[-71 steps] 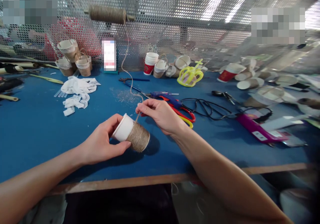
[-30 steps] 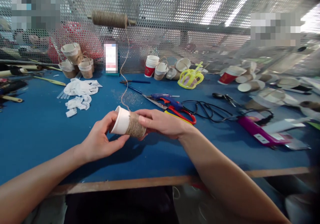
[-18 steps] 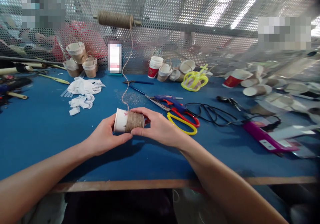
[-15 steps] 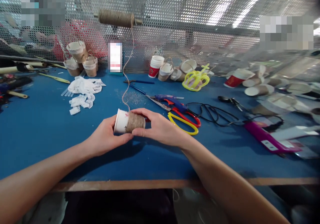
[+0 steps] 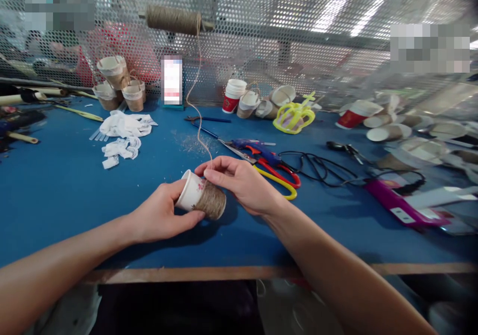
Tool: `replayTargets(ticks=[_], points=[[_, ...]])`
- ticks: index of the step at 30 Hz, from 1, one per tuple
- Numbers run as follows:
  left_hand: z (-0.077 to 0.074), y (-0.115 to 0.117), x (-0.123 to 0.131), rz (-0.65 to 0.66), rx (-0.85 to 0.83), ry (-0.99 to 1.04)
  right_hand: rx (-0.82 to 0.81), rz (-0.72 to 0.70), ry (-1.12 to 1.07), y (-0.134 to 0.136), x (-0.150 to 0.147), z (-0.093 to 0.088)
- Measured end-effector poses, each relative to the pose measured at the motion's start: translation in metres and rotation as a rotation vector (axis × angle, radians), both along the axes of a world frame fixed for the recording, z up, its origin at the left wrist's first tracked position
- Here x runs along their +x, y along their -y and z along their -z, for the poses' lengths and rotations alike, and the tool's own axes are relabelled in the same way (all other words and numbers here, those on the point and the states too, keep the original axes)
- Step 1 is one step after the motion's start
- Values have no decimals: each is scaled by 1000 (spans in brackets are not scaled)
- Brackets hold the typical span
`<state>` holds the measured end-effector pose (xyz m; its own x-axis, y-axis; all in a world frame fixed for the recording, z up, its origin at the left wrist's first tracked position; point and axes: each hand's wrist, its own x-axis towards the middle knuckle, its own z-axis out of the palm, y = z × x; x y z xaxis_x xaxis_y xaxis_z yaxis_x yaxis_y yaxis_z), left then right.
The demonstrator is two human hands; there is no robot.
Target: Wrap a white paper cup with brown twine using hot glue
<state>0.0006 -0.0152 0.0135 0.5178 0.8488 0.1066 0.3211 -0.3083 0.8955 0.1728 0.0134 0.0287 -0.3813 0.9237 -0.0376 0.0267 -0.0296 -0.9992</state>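
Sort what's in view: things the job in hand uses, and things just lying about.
In the job:
cup, in the left hand
twine, pinched by the right hand
spool the twine runs from

Untouched, so seemingly just lying about:
scissors
glue gun
pliers
white scraps
purple box

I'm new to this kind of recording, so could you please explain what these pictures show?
There is no machine, just a person working bare-handed. Every picture comes from one camera on their head, looking forward and down. The left hand holds a tilted cup, its lower part wrapped in twine. The right hand pinches that twine, which runs up to a spool. On the blue table lie scissors, a glue gun and white scraps, with other cups farther back.
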Motion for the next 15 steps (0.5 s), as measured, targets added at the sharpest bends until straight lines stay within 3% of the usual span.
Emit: replayTargets(ticks=[15], points=[[0, -1, -1, -23, -58, 40, 211, 29, 205, -3, 1, 4]])
